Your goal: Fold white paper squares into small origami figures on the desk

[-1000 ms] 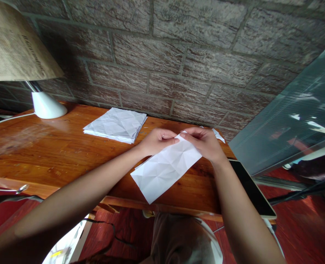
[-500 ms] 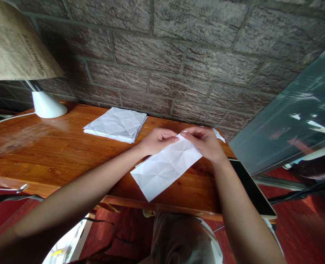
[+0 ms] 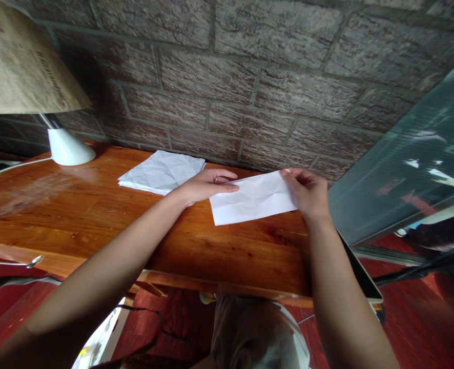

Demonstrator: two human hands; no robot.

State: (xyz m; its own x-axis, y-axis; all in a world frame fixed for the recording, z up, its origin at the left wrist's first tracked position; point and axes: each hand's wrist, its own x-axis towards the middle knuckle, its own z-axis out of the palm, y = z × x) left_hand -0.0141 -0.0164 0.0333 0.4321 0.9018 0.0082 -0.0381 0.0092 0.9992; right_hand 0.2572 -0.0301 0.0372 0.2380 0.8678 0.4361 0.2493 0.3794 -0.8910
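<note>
A creased white sheet of paper [image 3: 255, 202], folded into a long strip, is held above the wooden desk. My right hand [image 3: 307, 192] pinches its upper right corner between thumb and fingers. At the strip's left end, my left hand [image 3: 209, 185] has its thumb on the front face and its fingers along the top edge, partly behind the paper. A ring shows on one left finger. Just behind the left hand lies a stack of creased white paper squares [image 3: 160, 171].
A lamp with a white base [image 3: 69, 148] and newsprint shade [image 3: 27, 61] stands at the left of the desk [image 3: 77, 215]. A brick wall [image 3: 227, 87] rises behind. At the right edge, a dark-screened tablet [image 3: 361, 271] lies partly under my forearm.
The paper strip has turned from slanted to nearly level and moved up and right. My hands have moved apart, the left one leftward and the right one rightward.
</note>
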